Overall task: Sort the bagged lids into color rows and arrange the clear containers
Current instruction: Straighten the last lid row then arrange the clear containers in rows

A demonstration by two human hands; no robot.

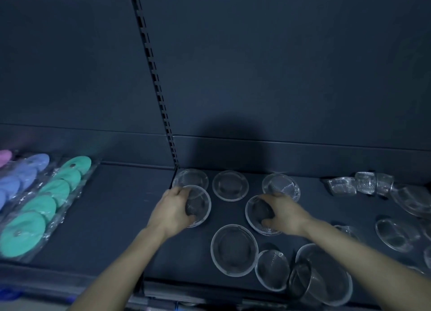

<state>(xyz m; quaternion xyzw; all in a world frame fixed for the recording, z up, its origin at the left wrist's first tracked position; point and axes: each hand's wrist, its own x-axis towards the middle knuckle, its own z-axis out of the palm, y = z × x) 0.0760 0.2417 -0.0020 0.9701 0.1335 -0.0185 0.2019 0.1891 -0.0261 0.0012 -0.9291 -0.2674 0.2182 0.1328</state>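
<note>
Clear round containers lie scattered on the dark right shelf (312, 187). My left hand (173, 209) grips one clear bowl (201, 206) by its rim, just in front of another clear bowl (191, 178) at the back left corner. My right hand (283, 211) grips a second clear bowl (257, 215), fingers curled over its edge. On the left shelf lie bagged lids in rows: green lids (44, 206), blue lids (21, 178) and a pink lid (4, 157) at the far left edge.
More clear dishes lie around: one (229, 186) at the back, one (281, 186) behind my right hand, a large one (234, 250) in front, several at the front right (324, 278) and far right (396, 235). A slotted upright post (161, 96) divides the shelves.
</note>
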